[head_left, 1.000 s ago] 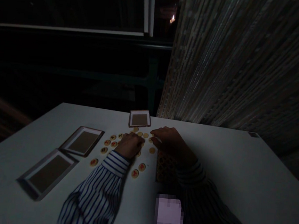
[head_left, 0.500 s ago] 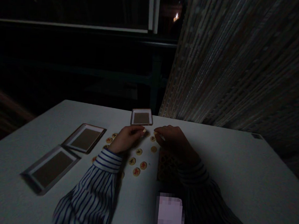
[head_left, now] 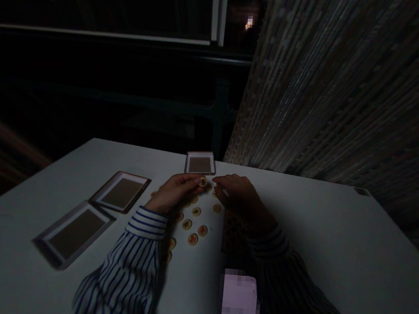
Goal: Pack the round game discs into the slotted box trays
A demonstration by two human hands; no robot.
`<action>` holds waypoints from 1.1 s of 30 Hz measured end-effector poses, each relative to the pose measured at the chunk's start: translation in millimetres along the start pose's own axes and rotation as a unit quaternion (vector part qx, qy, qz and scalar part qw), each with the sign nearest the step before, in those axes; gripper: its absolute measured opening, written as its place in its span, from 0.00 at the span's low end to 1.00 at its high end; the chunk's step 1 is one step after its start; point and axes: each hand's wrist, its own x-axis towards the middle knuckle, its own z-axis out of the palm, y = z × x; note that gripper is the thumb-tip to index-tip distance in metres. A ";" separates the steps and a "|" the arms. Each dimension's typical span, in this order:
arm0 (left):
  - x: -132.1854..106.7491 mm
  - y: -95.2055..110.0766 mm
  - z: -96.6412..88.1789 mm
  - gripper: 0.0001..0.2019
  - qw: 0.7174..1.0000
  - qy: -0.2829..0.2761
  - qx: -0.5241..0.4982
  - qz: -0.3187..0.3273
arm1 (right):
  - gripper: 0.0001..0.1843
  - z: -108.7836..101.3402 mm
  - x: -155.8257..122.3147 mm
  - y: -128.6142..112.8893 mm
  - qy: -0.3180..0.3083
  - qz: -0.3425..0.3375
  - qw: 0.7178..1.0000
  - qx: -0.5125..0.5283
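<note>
My left hand (head_left: 172, 191) pinches a Chinese chess piece (head_left: 203, 181) between thumb and fingertips, its dark-marked face turned towards me. Just to its right is my right hand (head_left: 236, 191), thumb and index finger a little apart, with no piece visible between them. Several round pieces lie below on the table, among them a black-marked piece (head_left: 187, 224), a red-marked piece (head_left: 192, 239) and a plain-looking piece (head_left: 217, 208). Beneath my right wrist, partly hidden, sits a dark tray with round shapes (head_left: 230, 234).
Two shallow framed boxes, an upper one (head_left: 142, 190) and a lower one (head_left: 109, 222), lie at the left of the white table (head_left: 333, 256). A smaller box (head_left: 188, 162) stands at the far edge. A string curtain (head_left: 292, 86) hangs behind. A blurred-out pinkish object (head_left: 240, 301) is near me.
The piece in my left hand has turned so its marked face shows. My left forearm has shifted slightly left, uncovering pieces beside it. My right fingertips have moved slightly apart.
</note>
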 end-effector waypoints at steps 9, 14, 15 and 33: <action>-0.6 1.7 1.9 0.10 0.999 -0.011 -0.037 -0.019 | 0.14 -7.0 -0.1 -4.4 -0.003 0.008 1.000 0.002; -1.6 3.0 6.7 0.10 0.996 -0.014 -0.082 -0.020 | 0.14 -10.4 -0.3 -5.5 0.005 0.007 1.000 0.006; -1.7 3.1 7.6 0.10 0.996 -0.016 -0.087 -0.022 | 0.14 -10.5 -0.3 -5.1 0.007 0.006 1.000 0.006; -4.2 3.5 22.8 0.11 0.996 -0.035 -0.085 -0.016 | 0.15 -19.2 -4.6 3.0 0.020 0.003 1.000 0.005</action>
